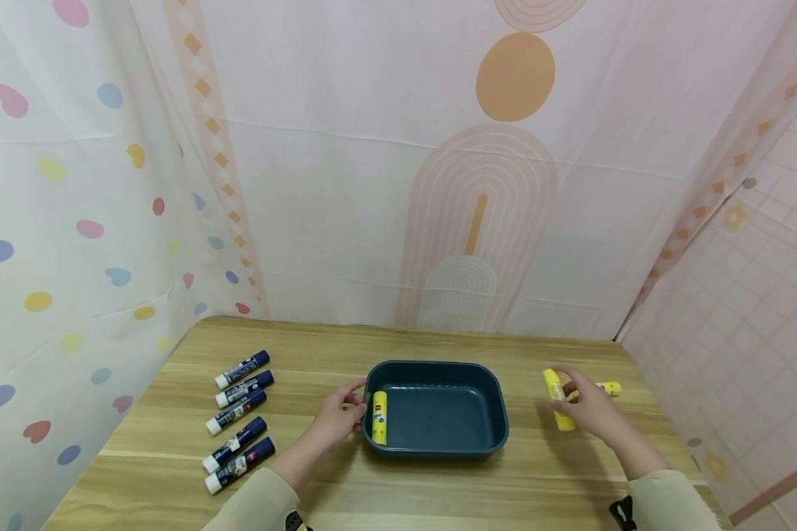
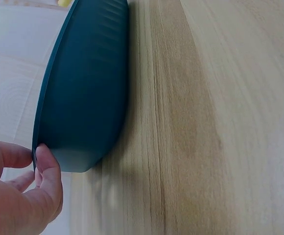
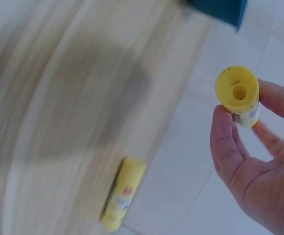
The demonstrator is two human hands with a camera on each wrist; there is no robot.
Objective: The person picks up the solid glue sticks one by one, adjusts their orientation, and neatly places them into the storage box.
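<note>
My left hand [image 1: 337,414] pinches the left rim of a dark teal plastic bin [image 1: 438,451]; the left wrist view shows thumb and fingers on either side of that rim. Inside the bin, along its left wall, lies a yellow glue stick [image 1: 379,418]. To the right of the bin, my right hand [image 1: 592,405] grips a second yellow glue stick [image 1: 559,400] above the table, its hollow end facing the camera in the right wrist view [image 3: 237,88]. Behind that hand a third yellow glue stick [image 1: 611,388] lies on the wood, partly hidden in the head view.
Several dark blue glue sticks with white ends, such as the nearest one [image 1: 240,465], lie in a slanted column on the table's left side. The wooden table [image 1: 398,490] meets a patterned curtain [image 1: 345,221] at its back edge, with more curtain at both sides.
</note>
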